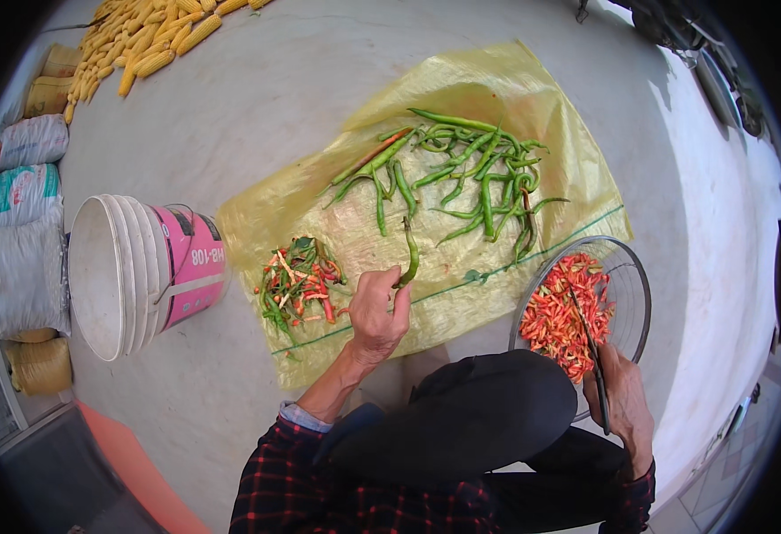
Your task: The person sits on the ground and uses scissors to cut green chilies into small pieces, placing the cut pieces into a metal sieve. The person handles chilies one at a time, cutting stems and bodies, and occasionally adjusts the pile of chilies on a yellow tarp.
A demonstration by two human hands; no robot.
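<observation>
Frame centre: left hand (378, 313) pinching a green chilli (412, 253), long axis near-vertical, slim end up; lower right: right hand (627, 396) gripping scissors (599, 383), tips upper-left.

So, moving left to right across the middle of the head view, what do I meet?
Stacked sacks → bucket with a pink label → small red-and-green pile → left hand, holding a green pepper → round wire basket.
</observation>
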